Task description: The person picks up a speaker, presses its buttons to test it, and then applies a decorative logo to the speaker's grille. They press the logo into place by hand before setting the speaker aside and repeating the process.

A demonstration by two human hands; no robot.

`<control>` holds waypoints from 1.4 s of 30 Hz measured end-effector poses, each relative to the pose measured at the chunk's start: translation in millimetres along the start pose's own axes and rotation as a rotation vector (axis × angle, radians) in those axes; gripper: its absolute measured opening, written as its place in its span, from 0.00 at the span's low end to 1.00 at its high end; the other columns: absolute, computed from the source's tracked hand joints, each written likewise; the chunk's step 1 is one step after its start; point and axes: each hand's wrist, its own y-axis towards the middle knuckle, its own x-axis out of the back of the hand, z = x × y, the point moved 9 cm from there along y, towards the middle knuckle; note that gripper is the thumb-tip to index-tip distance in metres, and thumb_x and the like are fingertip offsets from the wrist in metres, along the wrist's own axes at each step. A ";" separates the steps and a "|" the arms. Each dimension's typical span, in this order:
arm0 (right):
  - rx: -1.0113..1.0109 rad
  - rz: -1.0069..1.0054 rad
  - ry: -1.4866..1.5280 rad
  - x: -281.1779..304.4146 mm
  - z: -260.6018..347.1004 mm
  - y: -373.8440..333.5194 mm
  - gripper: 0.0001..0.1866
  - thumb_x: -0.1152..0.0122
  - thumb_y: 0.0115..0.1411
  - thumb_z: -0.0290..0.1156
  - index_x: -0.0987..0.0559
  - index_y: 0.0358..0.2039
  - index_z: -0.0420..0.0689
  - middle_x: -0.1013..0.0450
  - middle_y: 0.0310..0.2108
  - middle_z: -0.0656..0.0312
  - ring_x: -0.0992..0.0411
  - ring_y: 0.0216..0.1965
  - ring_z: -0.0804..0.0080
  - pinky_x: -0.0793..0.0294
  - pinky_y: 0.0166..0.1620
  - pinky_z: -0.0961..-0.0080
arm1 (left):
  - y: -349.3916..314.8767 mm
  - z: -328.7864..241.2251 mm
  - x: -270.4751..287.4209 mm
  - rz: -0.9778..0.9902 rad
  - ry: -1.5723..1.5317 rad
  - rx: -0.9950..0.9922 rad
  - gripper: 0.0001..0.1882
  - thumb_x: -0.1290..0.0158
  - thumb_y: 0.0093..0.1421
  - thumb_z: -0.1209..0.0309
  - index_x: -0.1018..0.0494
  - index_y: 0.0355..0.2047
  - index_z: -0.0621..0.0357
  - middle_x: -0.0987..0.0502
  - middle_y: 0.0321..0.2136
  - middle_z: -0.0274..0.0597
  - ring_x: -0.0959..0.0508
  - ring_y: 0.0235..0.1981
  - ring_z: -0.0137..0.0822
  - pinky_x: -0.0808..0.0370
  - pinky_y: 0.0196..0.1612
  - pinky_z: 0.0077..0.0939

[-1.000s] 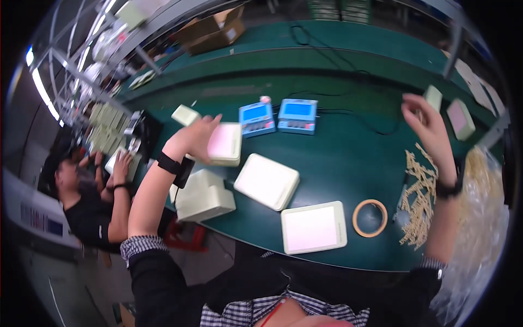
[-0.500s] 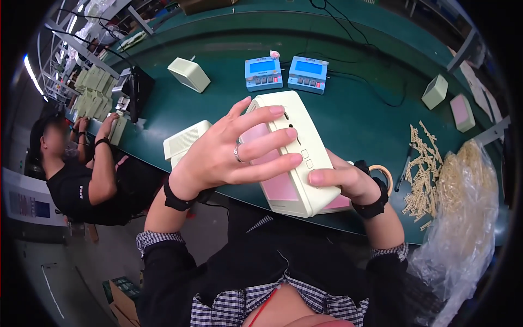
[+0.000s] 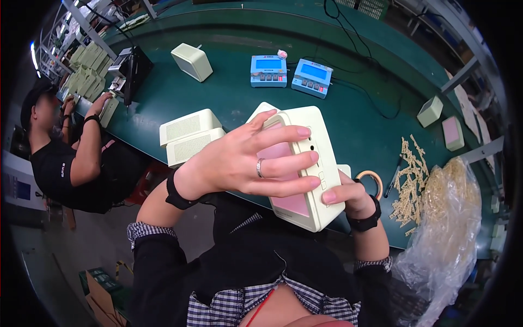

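Observation:
A cream box-shaped device (image 3: 328,144) with a pink front panel is held up in both hands, tilted, its side with ports and square buttons facing up. My left hand (image 3: 242,163) lies across the pink panel, its fingertips hooked over the port side. My right hand (image 3: 351,195) grips the lower right, thumb pressed beside the buttons; its other fingers are hidden behind the device. Close to my left wrist sit two cream devices (image 3: 190,143) with perforated grilles. Another cream edge (image 3: 263,110) shows behind the held device. A tan ring (image 3: 378,181) rests beside my right hand.
Two blue testers (image 3: 268,71) with screens stand at the back of the green table (image 3: 136,120). More cream devices stand back left (image 3: 192,62) and far right (image 3: 452,133). Small beige parts (image 3: 411,191), a black pen (image 3: 393,175) and a plastic bag (image 3: 449,218) lie right. A co-worker (image 3: 71,158) sits left.
The view has shifted. The held device has turned a little more upright, and both hands keep their hold on it. Two grille devices now show more fully at the left.

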 end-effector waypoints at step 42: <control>0.809 -0.771 0.678 127.2 -102.3 -119.4 0.47 0.51 0.57 0.63 0.44 0.67 0.41 0.44 0.65 0.41 0.37 0.62 0.46 0.31 0.60 0.50 | -132.9 54.0 -131.8 0.713 0.060 0.993 0.43 0.45 0.59 0.46 0.45 0.68 0.52 0.49 0.65 0.70 0.52 0.68 0.69 0.45 0.59 0.73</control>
